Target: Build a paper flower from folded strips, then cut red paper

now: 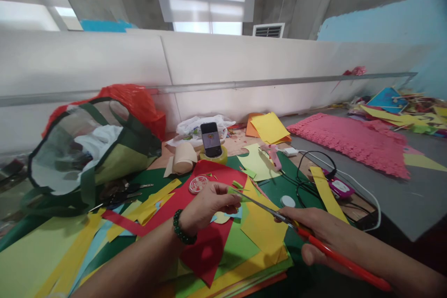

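Pinching a green paper scrap (234, 191) between its fingertips, the left hand (209, 205) hovers over a stack of coloured sheets (260, 237). The right hand (314, 230) is clenched around red-handled scissors (268, 209), whose blades point toward ten o'clock and meet the scrap. At twelve o'clock from the hands, a phone (211, 138) stands propped on a yellow tape roll (219, 155). A green bag (91, 149) sits at ten o'clock.
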A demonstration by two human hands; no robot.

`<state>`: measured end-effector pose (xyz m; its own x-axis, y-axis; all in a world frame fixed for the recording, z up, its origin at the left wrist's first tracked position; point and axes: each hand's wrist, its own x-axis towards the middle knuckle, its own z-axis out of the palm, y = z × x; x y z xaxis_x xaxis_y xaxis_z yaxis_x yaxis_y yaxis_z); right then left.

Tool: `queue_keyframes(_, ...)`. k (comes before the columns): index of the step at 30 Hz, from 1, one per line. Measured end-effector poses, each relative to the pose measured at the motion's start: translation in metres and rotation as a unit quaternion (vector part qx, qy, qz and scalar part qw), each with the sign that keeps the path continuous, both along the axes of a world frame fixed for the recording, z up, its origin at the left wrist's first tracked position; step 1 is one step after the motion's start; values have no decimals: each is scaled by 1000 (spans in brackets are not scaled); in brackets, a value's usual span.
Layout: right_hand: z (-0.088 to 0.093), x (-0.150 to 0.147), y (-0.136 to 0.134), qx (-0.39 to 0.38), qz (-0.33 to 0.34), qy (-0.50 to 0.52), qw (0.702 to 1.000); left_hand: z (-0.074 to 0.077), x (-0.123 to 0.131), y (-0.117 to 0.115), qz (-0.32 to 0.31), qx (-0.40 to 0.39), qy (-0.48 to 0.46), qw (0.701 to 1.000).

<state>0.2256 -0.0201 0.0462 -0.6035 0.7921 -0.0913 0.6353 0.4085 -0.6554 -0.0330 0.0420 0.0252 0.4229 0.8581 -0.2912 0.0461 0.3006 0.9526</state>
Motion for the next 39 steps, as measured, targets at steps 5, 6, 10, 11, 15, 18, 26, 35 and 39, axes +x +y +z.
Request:
queue_keyframes(5, -5, 3, 0, 12, -3, -7, 1000, -4, -1, 1, -4, -5, -17, 1000)
queue_keyframes(6, -6, 3, 0, 15, -6, -10, 1000, -4, -1, 1, -5, -7, -21, 1000)
queue_keyframes(10, -9, 3, 0, 22, -27, -21, 999, -4, -2, 1, -12, -10, -26, 1000)
queue_keyframes(11, -9, 3, 0, 20, -31, -22, 999, -3, -2, 1, -12, -9, -25, 1000)
queue_keyframes(15, -10, 3, -1, 14, -39, -21, 999, -2, -1, 1, -7, -11, -25, 1000)
queue_keyframes(18, -8, 3, -2, 20, -31, -13, 999, -2, -1, 0, -7, -12, -28, 1000)
queue_keyframes(26, -2, 1, -2, 14, -12, -7, 1000, 0, -1, 0, -9, -10, -17, 1000)
queue_keyframes(35, -3, -2, 2, 11, -5, -33, 999, -5, 2, -1, -28, -25, -19, 999)
queue_keyframes(39, -6, -3, 2, 16, -11, -48, 999, -5, 1, -2, -36, -25, -26, 999)
